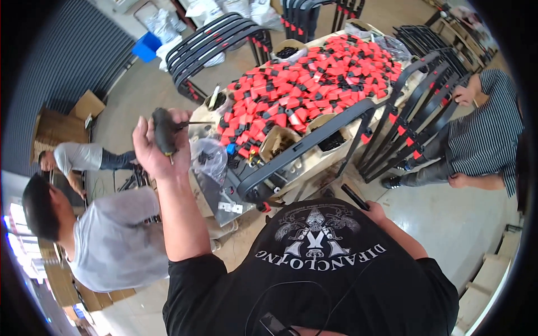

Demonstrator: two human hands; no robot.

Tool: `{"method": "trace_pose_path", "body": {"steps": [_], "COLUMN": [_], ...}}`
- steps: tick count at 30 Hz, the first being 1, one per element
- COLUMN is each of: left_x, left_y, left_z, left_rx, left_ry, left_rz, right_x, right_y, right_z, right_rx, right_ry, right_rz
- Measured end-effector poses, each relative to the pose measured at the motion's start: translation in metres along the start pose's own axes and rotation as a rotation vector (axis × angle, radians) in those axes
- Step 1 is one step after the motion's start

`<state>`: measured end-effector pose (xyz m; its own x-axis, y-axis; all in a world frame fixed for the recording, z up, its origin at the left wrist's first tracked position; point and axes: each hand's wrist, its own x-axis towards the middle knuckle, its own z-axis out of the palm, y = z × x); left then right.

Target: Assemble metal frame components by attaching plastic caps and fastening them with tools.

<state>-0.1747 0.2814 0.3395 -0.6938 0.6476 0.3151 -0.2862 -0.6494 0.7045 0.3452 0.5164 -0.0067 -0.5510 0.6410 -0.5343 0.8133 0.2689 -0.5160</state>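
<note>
My left hand is raised left of the table, its fingers around a dark screwdriver-like tool with a bulky handle. The tool's thin shaft points right, toward the table. Low on the right, beside my body, my right hand grips a short black bar; part of that hand is hidden behind my shirt. Between my hands a bent black metal frame lies slanted across the table's near edge, with a red piece at its near end. Neither hand touches this frame where I can see it.
Red and black plastic parts are heaped on the table, among tubs of small dark parts and a clear plastic bag. Black frames stand behind and at right. People stand left and right.
</note>
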Motion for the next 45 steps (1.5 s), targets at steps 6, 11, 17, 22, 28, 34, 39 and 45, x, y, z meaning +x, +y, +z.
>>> {"method": "trace_pose_path", "body": {"steps": [6,11,17,22,28,34,39,45], "left_x": [-0.043,-0.071,-0.106,-0.154,-0.158,-0.105,-0.085,-0.088], "left_y": [0.010,0.014,0.001,-0.032,-0.050,-0.081,-0.121,-0.122], "left_z": [-0.022,-0.038,-0.045,-0.089,-0.036,0.029,0.041,0.049], "left_rx": [0.299,0.355,0.397,-0.185,0.369,1.382,1.519,1.470], "left_ry": [0.258,0.175,0.284,0.618,0.312,-0.051,-0.223,-0.051], "left_rz": [-0.254,-0.279,-0.169,-0.499,-0.433,-0.089,0.084,-0.068], "right_x": [-0.011,-0.018,-0.024,-0.026,-0.038,-0.047,-0.057,-0.067], "right_y": [0.023,0.018,-0.006,-0.005,-0.023,-0.063,-0.090,-0.078], "right_z": [0.025,0.035,0.033,0.035,0.021,-0.007,-0.030,-0.031], "right_rx": [0.005,0.027,0.006,-0.004,0.031,-0.095,-0.047,0.024], "right_ry": [0.009,0.020,-0.008,-0.020,-0.041,-0.047,-0.069,0.014], "right_rz": [-0.072,-0.108,-0.116,-0.086,-0.123,-0.177,-0.172,-0.227]}}
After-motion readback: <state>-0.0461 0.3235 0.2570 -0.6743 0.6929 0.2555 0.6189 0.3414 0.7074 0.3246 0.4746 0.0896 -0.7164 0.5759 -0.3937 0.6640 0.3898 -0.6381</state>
